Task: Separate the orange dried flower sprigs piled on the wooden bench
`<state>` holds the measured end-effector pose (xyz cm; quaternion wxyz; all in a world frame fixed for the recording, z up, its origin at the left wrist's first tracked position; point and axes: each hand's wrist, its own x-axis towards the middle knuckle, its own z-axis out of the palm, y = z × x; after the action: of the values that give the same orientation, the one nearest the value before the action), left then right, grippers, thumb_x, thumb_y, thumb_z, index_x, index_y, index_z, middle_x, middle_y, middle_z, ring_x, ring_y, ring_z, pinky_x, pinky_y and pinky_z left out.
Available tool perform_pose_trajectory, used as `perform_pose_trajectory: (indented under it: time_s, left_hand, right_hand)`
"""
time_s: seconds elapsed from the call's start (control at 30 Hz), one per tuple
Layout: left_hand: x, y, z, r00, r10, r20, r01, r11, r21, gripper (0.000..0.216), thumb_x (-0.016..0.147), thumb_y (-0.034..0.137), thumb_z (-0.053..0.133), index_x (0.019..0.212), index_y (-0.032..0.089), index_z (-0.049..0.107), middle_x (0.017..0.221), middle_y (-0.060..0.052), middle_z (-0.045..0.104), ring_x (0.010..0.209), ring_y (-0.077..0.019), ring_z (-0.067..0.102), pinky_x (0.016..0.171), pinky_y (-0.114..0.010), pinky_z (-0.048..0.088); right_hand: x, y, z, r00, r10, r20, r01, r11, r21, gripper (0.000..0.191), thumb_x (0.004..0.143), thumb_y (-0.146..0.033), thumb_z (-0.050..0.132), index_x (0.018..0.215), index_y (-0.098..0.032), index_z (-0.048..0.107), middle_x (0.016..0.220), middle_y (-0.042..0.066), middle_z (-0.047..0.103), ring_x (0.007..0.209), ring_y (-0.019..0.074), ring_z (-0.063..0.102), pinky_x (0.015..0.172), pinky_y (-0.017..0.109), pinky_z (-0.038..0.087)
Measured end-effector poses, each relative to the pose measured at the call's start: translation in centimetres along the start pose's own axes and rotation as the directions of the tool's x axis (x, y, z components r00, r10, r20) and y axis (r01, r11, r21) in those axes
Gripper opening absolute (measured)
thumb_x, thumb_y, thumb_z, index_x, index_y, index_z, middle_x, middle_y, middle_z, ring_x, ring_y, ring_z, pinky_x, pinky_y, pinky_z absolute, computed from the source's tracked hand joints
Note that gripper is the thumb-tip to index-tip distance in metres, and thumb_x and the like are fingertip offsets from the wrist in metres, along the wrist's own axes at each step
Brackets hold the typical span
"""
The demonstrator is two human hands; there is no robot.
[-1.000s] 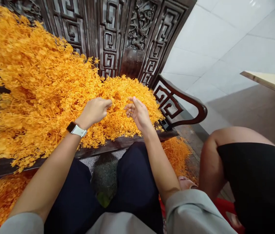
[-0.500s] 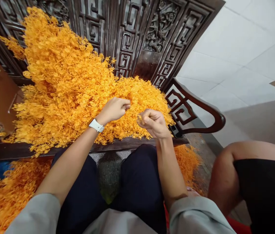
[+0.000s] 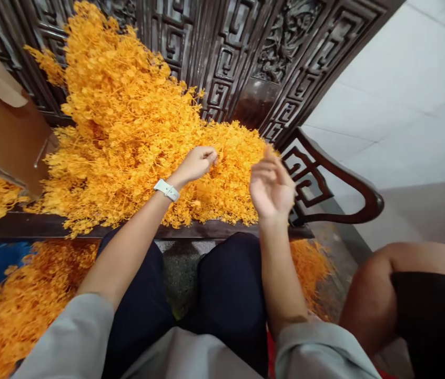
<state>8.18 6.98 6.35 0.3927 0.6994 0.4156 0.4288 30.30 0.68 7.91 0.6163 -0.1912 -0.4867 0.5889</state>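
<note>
A big heap of orange artificial flower sprigs (image 3: 128, 121) covers the seat of a dark carved wooden bench (image 3: 202, 230). My left hand (image 3: 196, 164), with a white watch on the wrist, is closed in a pinch over the right part of the heap. What sits between its fingertips is hidden. My right hand (image 3: 272, 187) is raised at the heap's right end, palm towards me. One of its fingers points up while the others bend loosely, and I see nothing held in it.
A brown cardboard box (image 3: 5, 121) stands at the left on the bench. The bench's curved armrest (image 3: 349, 205) is at the right. More orange sprigs (image 3: 41, 295) lie below the seat, near something blue. A person's bare knee (image 3: 376, 284) is close on the right.
My right hand has gone from a closed fist to loosened fingers and moved right and up. My left hand stays closed over the heap. The view has shifted a little.
</note>
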Motion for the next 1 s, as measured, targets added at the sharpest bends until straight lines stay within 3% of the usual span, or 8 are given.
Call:
perform_pose_trajectory:
  time_s: [0.1,0.23,0.37,0.57,0.73,0.8,0.9,1.0]
  left_hand:
    - [-0.6,0.8,0.1,0.999,0.031,-0.03,-0.025,0.983,0.182,0.025,0.097,0.018,0.05,0.074,0.021,0.057,0.063,-0.001,0.052,0.062,-0.0168,0.047,0.066,-0.035,0.035]
    - [-1.1,0.7,0.5,0.987,0.132,0.095,-0.157,0.919,0.361,0.027,0.093,0.018,0.051,0.067,0.022,0.045,0.062,-0.001,0.051,0.061,-0.0178,0.046,0.064,-0.036,0.029]
    - [-1.3,0.5,0.9,0.959,0.155,0.238,-0.254,0.844,0.472,0.03,0.093,0.022,0.053,0.067,0.024,0.039,0.058,0.0,0.047,0.057,-0.0192,0.042,0.062,-0.036,0.025]
    - [-0.4,0.5,1.0,0.976,0.195,0.096,-0.217,0.834,0.508,0.027,0.088,0.016,0.052,0.065,0.023,0.04,0.057,0.0,0.047,0.056,-0.0191,0.04,0.061,-0.035,0.023]
    - [0.6,-1.7,-0.9,0.996,0.08,-0.036,-0.047,0.832,0.553,0.031,0.085,0.014,0.054,0.063,0.023,0.035,0.055,0.0,0.042,0.053,-0.0178,0.034,0.061,-0.035,0.02]
    - [0.5,-1.9,-1.7,0.998,0.06,-0.03,-0.04,0.89,0.453,0.03,0.092,0.019,0.051,0.066,0.024,0.037,0.058,0.0,0.044,0.055,-0.0176,0.039,0.061,-0.034,0.024]
    - [-0.1,-0.5,-1.6,0.991,0.135,-0.015,-0.121,0.932,0.341,0.03,0.1,0.031,0.049,0.071,0.023,0.045,0.064,0.0,0.048,0.061,-0.0176,0.045,0.063,-0.034,0.029]
    - [-1.0,1.4,-0.2,0.982,0.189,0.029,-0.189,0.94,0.284,0.034,0.102,0.036,0.047,0.072,0.022,0.047,0.065,0.0,0.048,0.063,-0.0169,0.046,0.064,-0.033,0.031]
  right_hand:
    - [1.5,1.3,-1.1,0.926,0.192,-0.326,-0.227,0.971,-0.073,0.031,0.077,-0.035,0.084,0.102,-0.025,0.067,0.091,0.001,0.066,0.069,0.0108,0.054,0.062,0.024,0.05]
    - [1.7,1.8,-1.3,0.915,0.112,-0.388,-0.186,0.97,-0.158,0.048,0.082,-0.054,0.082,0.118,-0.025,0.067,0.09,-0.001,0.066,0.066,0.0094,0.055,0.059,0.023,0.045]
    - [1.8,2.1,-1.1,0.966,0.078,-0.248,-0.166,0.918,-0.36,0.049,0.084,-0.069,0.078,0.101,-0.023,0.07,0.074,-0.002,0.062,0.058,0.0103,0.052,0.055,0.024,0.043]
    - [-1.6,0.4,2.8,0.978,-0.199,0.061,0.181,0.674,-0.716,0.033,0.099,-0.054,0.07,0.082,-0.026,0.072,0.071,0.001,0.065,0.06,0.0149,0.055,0.063,0.031,0.048]
    - [-5.8,-2.6,4.1,0.867,-0.172,0.467,0.353,0.874,-0.333,0.032,0.1,-0.051,0.068,0.078,-0.029,0.073,0.059,0.0,0.058,0.051,0.0145,0.053,0.054,0.029,0.049]
    - [-4.6,-2.6,2.5,0.91,-0.196,0.367,0.29,0.93,-0.224,0.034,0.096,-0.063,0.069,0.085,-0.031,0.073,0.064,0.001,0.059,0.057,0.015,0.057,0.053,0.027,0.05]
    - [-0.8,-0.9,-0.6,0.991,-0.066,-0.113,0.048,0.986,-0.158,0.039,0.092,-0.067,0.069,0.103,-0.03,0.07,0.092,0.006,0.068,0.082,0.0175,0.068,0.067,0.028,0.059]
    - [2.2,0.9,-2.8,0.829,0.236,-0.507,-0.285,0.958,-0.02,0.044,0.083,-0.062,0.077,0.102,-0.024,0.062,0.105,0.008,0.068,0.093,0.0195,0.068,0.076,0.032,0.061]
